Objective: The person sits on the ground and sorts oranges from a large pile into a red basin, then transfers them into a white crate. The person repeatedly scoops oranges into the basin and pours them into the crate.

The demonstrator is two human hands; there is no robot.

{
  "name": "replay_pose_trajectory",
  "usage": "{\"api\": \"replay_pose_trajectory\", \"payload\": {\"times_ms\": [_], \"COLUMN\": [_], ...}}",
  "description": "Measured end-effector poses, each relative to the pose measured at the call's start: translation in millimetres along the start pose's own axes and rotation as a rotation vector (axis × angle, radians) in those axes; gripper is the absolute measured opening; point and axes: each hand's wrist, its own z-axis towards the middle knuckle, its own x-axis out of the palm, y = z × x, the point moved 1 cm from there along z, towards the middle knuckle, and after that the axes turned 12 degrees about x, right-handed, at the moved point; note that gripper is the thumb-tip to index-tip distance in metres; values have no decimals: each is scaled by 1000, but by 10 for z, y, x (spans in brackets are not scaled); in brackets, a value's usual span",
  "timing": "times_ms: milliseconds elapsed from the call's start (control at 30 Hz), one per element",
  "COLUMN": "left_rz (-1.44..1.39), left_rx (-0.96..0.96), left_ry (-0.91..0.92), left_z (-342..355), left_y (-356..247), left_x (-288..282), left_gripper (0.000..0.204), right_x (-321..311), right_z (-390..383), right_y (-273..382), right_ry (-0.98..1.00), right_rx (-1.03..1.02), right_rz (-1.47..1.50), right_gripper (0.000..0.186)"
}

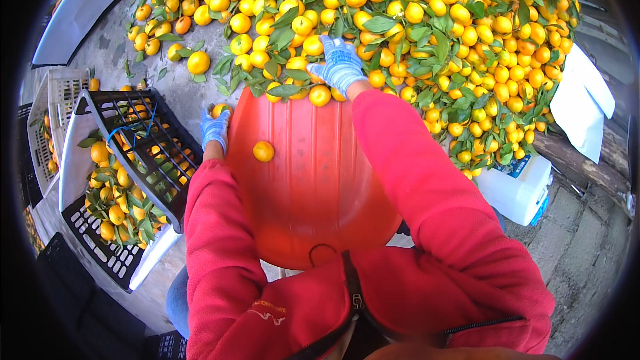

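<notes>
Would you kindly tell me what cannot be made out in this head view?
All in the head view:
- Right hand: palm hidden by the glove's back, so its grip is unclear.
- Orange fruit in the left hand: underside hidden from above.
- Fruit pile: top cut off by the picture edge; lower layers covered by upper fruit.
- White jug: one end hidden by fruit.

A grey concrete floor (120, 40) carries a broad heap of orange fruit (460, 13) mixed with green leaves, spread over its far side and rightward. A loose fruit (198, 63) lies off the heap's left edge. Black crates (93, 240) stand toward the floor's left edge; toward its right lie a white jug (510, 190) and a log (587, 160). One fruit (263, 151) rests near the left edge of a ribbed red tray (313, 193).
</notes>
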Motion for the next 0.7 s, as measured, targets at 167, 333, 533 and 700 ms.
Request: {"api": "replay_pose_trajectory", "payload": {"times_ms": [167, 333, 533, 700], "left_rz": [94, 2, 582, 593], "left_rx": [276, 463, 510, 321], "left_ry": [-72, 413, 652, 689], "left_z": [-262, -612, -897, -1033], "left_y": [-593, -1130, -930, -565], "left_x": [98, 420, 553, 494], "left_gripper": [45, 41, 60, 78], "right_x": [465, 342, -59, 440], "right_z": [-991, -1399, 92, 195], "right_y": [-357, -383, 192, 164], "right_ry": [175, 509, -124, 6], "right_rx": [-284, -519, -360, -242], "right_rz": [-40, -27, 218, 98], "right_gripper": [67, 46, 49, 51]}}
